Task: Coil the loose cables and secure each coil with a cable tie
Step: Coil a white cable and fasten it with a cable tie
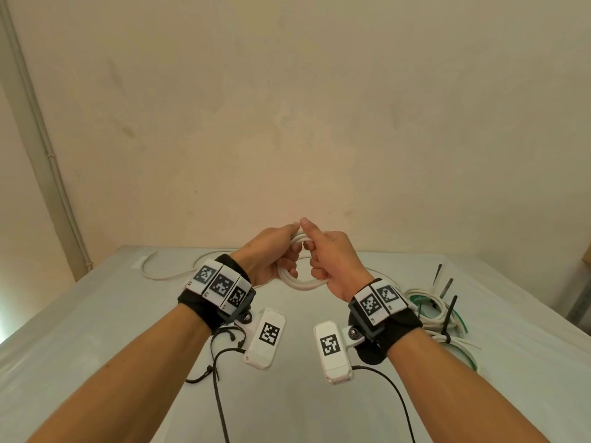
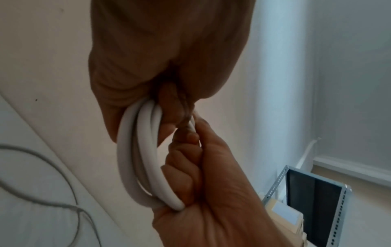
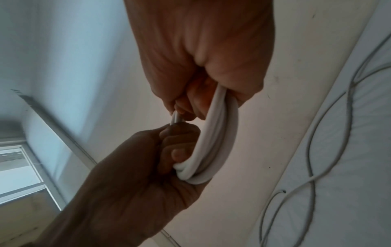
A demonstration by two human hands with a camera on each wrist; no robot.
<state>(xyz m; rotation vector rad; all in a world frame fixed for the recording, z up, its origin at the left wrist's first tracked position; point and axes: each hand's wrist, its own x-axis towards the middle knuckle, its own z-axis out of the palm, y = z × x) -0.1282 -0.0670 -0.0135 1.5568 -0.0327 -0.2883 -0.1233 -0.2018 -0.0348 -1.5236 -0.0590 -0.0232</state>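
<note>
Cable loops of a white coil (image 1: pixel 299 281) are held above the surface (image 1: pixel 96 314), gripped at one side by the curled fingers (image 1: pixel 289 262) of the left hand (image 1: pixel 271 255) and at the other by the right hand (image 1: pixel 332 257), likewise clenched round the strands. Loose white cable (image 1: pixel 153 273) is seen at far left; black cable ties (image 1: pixel 224 340) lie beneath the left wrist, a tied bundle (image 1: pixel 438 314) at right. No legible writing is shown, only square black-and-white markers (image 1: pixel 220 284) on the wristbands.

Coil (image 1: pixel 300 282) held between both hands above table (image 1: pixel 96 314); tied bundle (image 1: pixel 435 308) right.
</note>
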